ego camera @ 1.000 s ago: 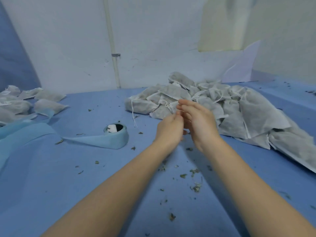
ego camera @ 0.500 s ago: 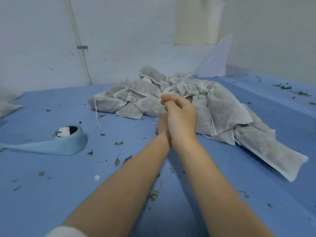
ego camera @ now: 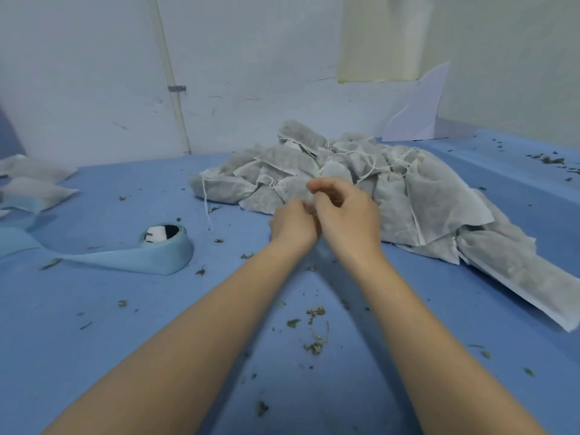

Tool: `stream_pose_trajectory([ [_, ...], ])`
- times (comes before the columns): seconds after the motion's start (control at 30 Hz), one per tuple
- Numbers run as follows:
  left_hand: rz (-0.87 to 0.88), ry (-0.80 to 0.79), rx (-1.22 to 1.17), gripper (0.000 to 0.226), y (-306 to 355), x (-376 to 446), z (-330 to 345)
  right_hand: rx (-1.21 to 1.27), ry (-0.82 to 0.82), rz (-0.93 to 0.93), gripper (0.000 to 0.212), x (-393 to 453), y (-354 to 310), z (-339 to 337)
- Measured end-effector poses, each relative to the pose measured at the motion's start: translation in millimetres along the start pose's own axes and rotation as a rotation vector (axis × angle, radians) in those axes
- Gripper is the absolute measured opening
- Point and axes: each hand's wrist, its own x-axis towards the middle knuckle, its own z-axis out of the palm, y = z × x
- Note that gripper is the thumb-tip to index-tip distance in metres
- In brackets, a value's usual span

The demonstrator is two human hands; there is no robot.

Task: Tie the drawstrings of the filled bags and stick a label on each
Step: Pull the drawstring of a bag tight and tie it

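A heap of grey-white filled drawstring bags (ego camera: pixel 433 196) lies on the blue table (ego camera: pixel 94 356), right of centre. My left hand (ego camera: pixel 293 222) and my right hand (ego camera: pixel 345 215) are pressed together at the heap's near left edge, both with fingers curled. They work on one small bag (ego camera: pixel 335 171) whose top shows just above my right fingers. My right thumb and forefinger pinch at its thin white string, which is mostly hidden. A roll of pale blue label tape (ego camera: pixel 166 246) sits to the left, its strip trailing leftward.
Several flat bags (ego camera: pixel 37 189) lie at the far left edge. Dried herb crumbs (ego camera: pixel 314 334) are scattered between my forearms and at the back right. A white wall with a pipe (ego camera: pixel 175 98) stands behind; a white sheet (ego camera: pixel 417 111) leans in the corner.
The view has swung back to the left, bringing the left bags into sight again. My hands stayed together at the heap's edge; my right hand now sits beside the left instead of over it.
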Motion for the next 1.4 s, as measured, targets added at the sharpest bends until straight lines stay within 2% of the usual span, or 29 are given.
stream_pose_trajectory([
  [0.1,0.019,-0.012,-0.001,0.016,-13,-9,-24,-0.114,-0.057,-0.106,0.027,-2,3,0],
  [0.23,0.075,0.0,0.053,0.024,-39,-24,-50,-0.252,-0.101,-0.263,0.025,-6,6,3],
  [0.47,0.163,0.069,0.18,0.019,-78,-37,-80,-0.267,-0.263,-0.253,0.034,-8,17,12],
  [0.6,0.223,0.074,0.212,0.021,-88,-40,-89,-0.38,-0.357,-0.298,0.031,-8,20,18],
  [0.7,0.258,0.099,0.214,0.026,-89,-42,-92,-0.347,-0.398,-0.19,0.022,-11,22,19],
  [0.8,0.243,0.066,0.239,0.03,-86,-44,-91,-0.203,-0.4,-0.013,0.025,-14,24,21],
  [0.9,0.177,0.045,0.195,0.042,-76,-46,-93,-0.164,-0.336,-0.002,0.022,-16,23,25],
  [1.0,0.271,-0.026,0.107,0.053,-60,-50,-92,-0.129,-0.305,-0.036,0.02,-18,18,30],
  [1.1,0.366,-0.209,0.093,0.086,-45,-54,-80,-0.088,-0.27,-0.079,0.018,-20,11,33],
  [1.17,0.343,-0.251,0.03,0.105,-42,-50,-70,-0.014,-0.264,-0.068,0.018,-20,8,33],
  [1.2,0.322,-0.232,0.0,0.105,-42,-48,-67,0.041,-0.263,-0.043,0.017,-20,7,32],
  [1.27,0.293,-0.158,0.024,0.087,-44,-46,-66,0.082,-0.244,-0.02,0.017,-19,7,29],
  [1.4,0.308,-0.159,0.261,0.053,-51,-50,-77,-0.043,-0.142,-0.068,0.025,-14,8,21],
])
